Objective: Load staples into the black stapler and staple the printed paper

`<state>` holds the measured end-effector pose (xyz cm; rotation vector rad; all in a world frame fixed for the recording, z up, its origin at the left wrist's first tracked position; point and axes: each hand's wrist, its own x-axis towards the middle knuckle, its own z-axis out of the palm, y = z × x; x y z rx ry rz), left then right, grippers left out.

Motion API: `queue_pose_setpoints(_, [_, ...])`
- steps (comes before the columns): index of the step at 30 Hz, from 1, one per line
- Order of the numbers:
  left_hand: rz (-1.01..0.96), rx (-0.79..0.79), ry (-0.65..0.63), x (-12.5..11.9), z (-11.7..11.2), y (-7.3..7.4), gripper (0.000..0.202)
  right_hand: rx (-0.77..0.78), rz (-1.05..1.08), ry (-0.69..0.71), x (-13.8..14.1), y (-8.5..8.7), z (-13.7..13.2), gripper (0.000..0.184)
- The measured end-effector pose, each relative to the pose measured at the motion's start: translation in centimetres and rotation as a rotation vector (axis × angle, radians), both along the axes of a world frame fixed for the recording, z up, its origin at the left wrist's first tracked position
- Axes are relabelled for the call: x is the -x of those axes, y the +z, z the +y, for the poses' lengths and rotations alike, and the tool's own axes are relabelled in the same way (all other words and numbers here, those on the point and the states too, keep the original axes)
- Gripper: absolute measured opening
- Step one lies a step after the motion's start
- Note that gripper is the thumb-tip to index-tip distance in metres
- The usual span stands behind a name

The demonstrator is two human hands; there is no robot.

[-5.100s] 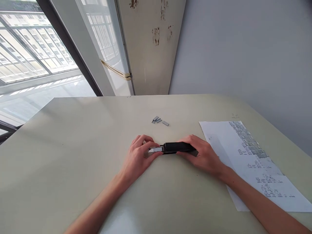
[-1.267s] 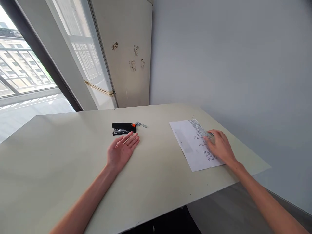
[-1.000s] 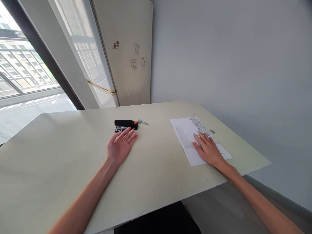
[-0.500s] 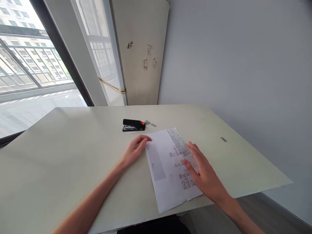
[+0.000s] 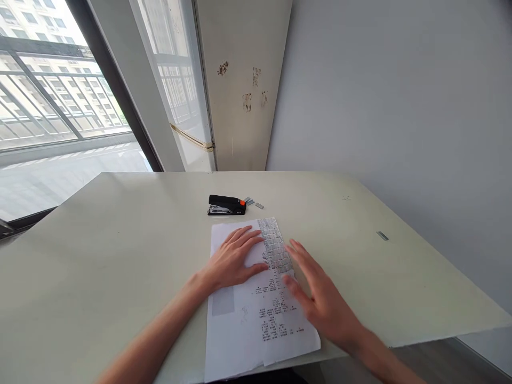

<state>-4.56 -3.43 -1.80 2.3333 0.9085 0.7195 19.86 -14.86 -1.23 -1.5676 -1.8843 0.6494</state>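
Note:
A white printed sheet of paper (image 5: 256,314) lies on the pale table (image 5: 100,256) right in front of me. My left hand (image 5: 234,258) rests flat on its upper left part, fingers spread. My right hand (image 5: 320,298) hovers over the sheet's right edge, fingers stretched out and blurred by motion. A black stapler (image 5: 226,205) with an orange end lies closed beyond the paper, apart from both hands. Loose staple strips (image 5: 254,202) lie just to its right.
One stray staple strip (image 5: 382,236) lies near the table's right edge. A worn cabinet (image 5: 240,80) stands behind the table against a grey wall. A large window (image 5: 60,101) with a dark frame fills the left.
The sheet has slid from the table's right side to the middle in front of me. My left hand moved onto it. Five seconds ago both hands held the stapler, which now lies alone.

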Motion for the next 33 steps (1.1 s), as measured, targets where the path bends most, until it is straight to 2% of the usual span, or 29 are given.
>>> queue_pose_setpoints(3, [0.053, 0.027, -0.001, 0.2, 0.1, -0.1, 0.068, -0.148, 0.057, 0.055, 1.0, 2.4, 5.4, 0.053])
queue_pose_setpoints(6, [0.09, 0.016, -0.012, 0.4, 0.2, 0.1, 0.07, -0.295, 0.002, 0.149, 3.6, 3.4, 12.1, 0.044])
queue_pose_setpoints(10, [0.124, 0.009, -0.008, 0.8, 0.5, 0.3, 0.069, -0.305, -0.112, 0.207, 8.2, 2.4, 19.7, 0.044])
queue_pose_setpoints(12, [0.114, 0.01, -0.009, 1.1, 0.7, 0.2, 0.068, -0.291, -0.12, 0.226, 10.0, 1.6, 22.0, 0.036])
queue_pose_setpoints(14, [0.088, 0.021, -0.012, 1.4, 0.9, 0.2, 0.068, -0.294, -0.109, 0.229, 10.9, 1.0, 23.1, 0.026])
queue_pose_setpoints(16, [0.066, 0.041, -0.003, 1.9, 1.3, 0.3, 0.067, -0.306, -0.08, 0.21, 10.6, 0.9, 23.2, 0.022])
queue_pose_setpoints(18, [0.038, 0.061, 0.018, 2.5, 1.8, 0.5, 0.065, -0.309, -0.037, 0.181, 9.0, 1.2, 22.4, 0.025])
queue_pose_setpoints(23, [-0.142, 0.19, 0.09, 3.8, 2.8, 1.1, 0.056, -0.217, 0.248, 0.091, 1.6, 2.1, 18.6, 0.037])
queue_pose_setpoints(26, [-0.239, 0.332, 0.13, 4.2, 3.2, 1.3, 0.056, -0.143, 0.223, 0.067, -3.1, 1.1, 16.3, 0.042])
queue_pose_setpoints(28, [-0.266, 0.369, 0.16, 4.1, 3.4, 1.5, 0.054, -0.113, 0.179, 0.057, -5.5, 0.0, 15.2, 0.043])
queue_pose_setpoints(31, [-0.284, 0.342, 0.219, 3.2, 4.0, 1.7, 0.043, -0.068, 0.152, 0.078, -7.9, -1.4, 14.1, 0.042])
queue_pose_setpoints(33, [-0.258, 0.267, 0.248, 2.2, 4.9, 1.9, 0.034, -0.032, 0.153, 0.102, -8.8, -1.6, 13.8, 0.04])
